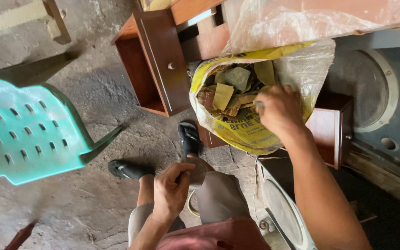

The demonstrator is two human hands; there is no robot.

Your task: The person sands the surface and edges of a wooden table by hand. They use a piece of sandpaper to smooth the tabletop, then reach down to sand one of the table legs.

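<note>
My right hand reaches into the open mouth of a yellow and white woven sack and its fingers close on the worn sandpaper scraps inside. My left hand rests over my knee, curled around a small grey piece, seemingly sandpaper, with a dark thin item under the thumb. My legs and black sandals show below the sack.
A brown wooden drawer with a knob stands behind the sack. A green plastic chair is at left. Speaker boxes stand at right, another speaker by my knee. Clear plastic sheeting hangs above. The floor is rough concrete.
</note>
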